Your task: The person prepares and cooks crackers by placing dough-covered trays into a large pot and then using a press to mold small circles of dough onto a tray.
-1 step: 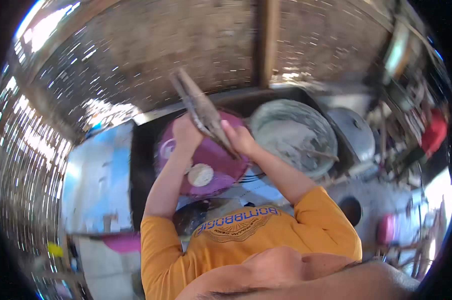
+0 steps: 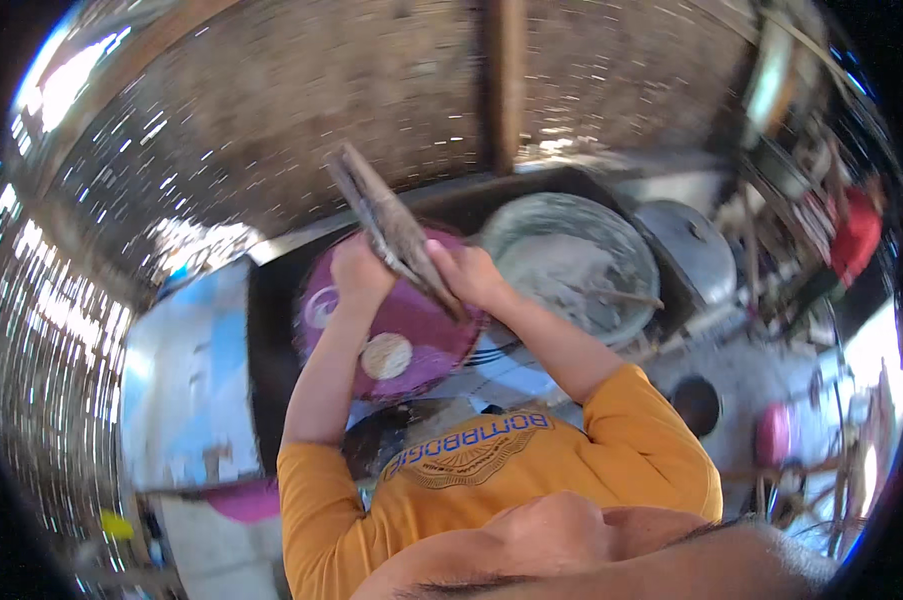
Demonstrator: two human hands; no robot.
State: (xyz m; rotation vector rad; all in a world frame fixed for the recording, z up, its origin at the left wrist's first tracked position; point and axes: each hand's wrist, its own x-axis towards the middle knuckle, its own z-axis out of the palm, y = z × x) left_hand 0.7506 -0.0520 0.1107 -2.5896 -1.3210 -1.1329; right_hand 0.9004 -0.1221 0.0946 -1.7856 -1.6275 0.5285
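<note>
Over a round purple tray (image 2: 433, 340) I hold a pair of flat, narrow wooden boards (image 2: 396, 220) upright and tilted, their far end leaning left. The boards lie close together, with something dark and shiny along the gap. My left hand (image 2: 363, 268) is closed round their left side. My right hand (image 2: 468, 272) grips the right side, fingers against the wood. What lies between the boards is hidden. A flat, round, whitish disc (image 2: 386, 356) rests on the tray, near my left wrist. A second pale ring-like shape (image 2: 320, 307) shows at the tray's left.
Right of the tray stands a wide greenish basin (image 2: 571, 215) of whitish paste, a stick (image 2: 626, 298) lying in it. Beyond it is a round grey metal lid (image 2: 686, 240). A blue-and-white surface (image 2: 186, 380) lies left. A person in red (image 2: 856, 235) is far right.
The whole scene has shifted a little to the left in view. Both hands keep their hold on the boards, and the disc stays on the tray.
</note>
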